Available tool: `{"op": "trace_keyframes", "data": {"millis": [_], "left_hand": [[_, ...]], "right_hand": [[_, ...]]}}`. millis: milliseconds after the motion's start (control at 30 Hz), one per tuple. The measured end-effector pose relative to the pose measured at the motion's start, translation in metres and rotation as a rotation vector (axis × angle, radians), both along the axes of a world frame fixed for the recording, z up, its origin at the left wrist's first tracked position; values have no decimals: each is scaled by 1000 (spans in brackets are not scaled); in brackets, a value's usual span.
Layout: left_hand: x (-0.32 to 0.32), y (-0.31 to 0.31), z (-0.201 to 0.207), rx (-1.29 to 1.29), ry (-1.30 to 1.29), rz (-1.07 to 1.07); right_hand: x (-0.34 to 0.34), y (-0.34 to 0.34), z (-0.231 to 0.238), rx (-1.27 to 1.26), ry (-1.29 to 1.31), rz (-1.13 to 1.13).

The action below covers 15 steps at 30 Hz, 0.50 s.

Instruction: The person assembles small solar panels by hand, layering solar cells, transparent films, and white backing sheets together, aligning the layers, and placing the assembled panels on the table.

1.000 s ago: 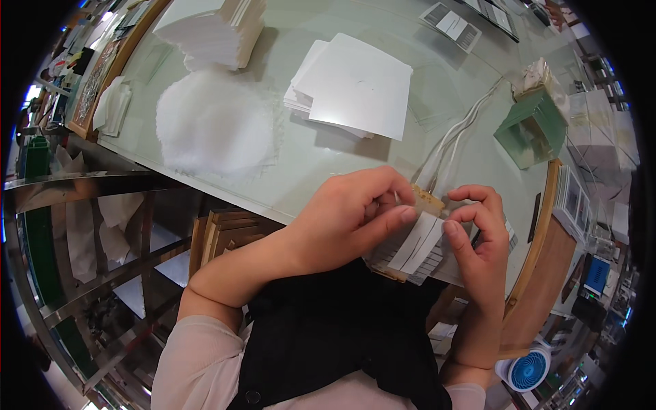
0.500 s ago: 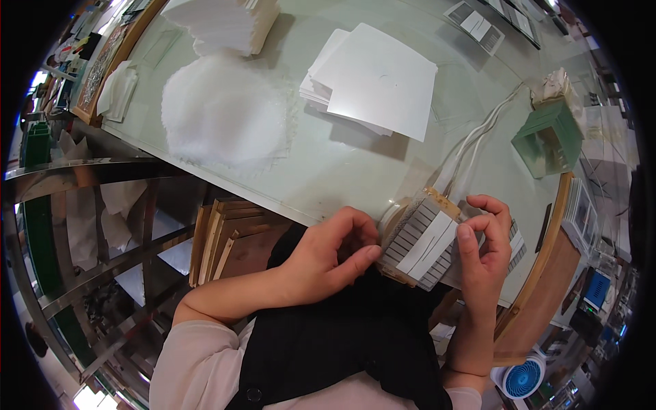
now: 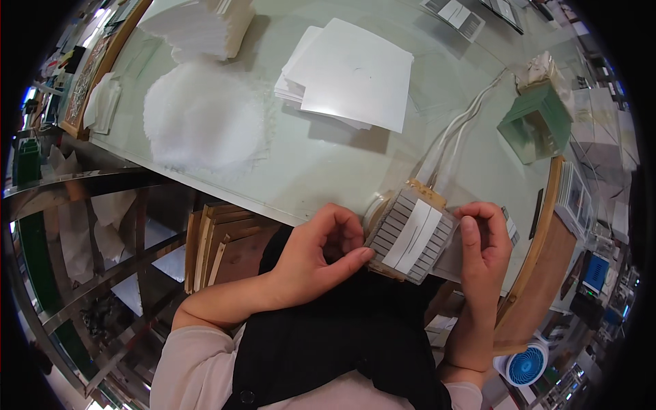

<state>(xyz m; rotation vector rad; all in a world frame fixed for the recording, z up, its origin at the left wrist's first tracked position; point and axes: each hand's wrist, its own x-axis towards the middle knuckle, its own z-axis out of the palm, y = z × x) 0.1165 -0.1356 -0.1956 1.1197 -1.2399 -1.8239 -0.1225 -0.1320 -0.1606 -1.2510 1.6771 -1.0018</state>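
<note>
Lying at the near edge of the table (image 3: 290,179) is a striped panel (image 3: 395,227) with a white strip (image 3: 414,236) across it. On its left, the left hand (image 3: 316,251) is loosely curled, grasping nothing, thumb tip near the panel's corner. The right hand (image 3: 484,247) bends its fingers beside the panel's right edge; whether they pinch anything, I cannot tell. White cables (image 3: 473,107) run beyond.

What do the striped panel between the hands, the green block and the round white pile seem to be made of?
Striped panel: perhaps glass or rigid plastic, being flat and straight-edged; its finish is unclear.
Green block: likely glossy stacked glass, with layered, translucent green edges.
White pile: maybe matte foam or tissue sheets, as its edges look ragged and sheer.
</note>
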Motion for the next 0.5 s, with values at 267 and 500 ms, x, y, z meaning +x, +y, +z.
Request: {"op": "trace_keyframes", "data": {"millis": [267, 500], "left_hand": [[1, -1, 4, -3, 5, 1], [5, -2, 9, -142, 78, 70]], "right_hand": [[-7, 5, 1, 63, -207, 55], [4, 14, 11, 42, -279, 42]]}}
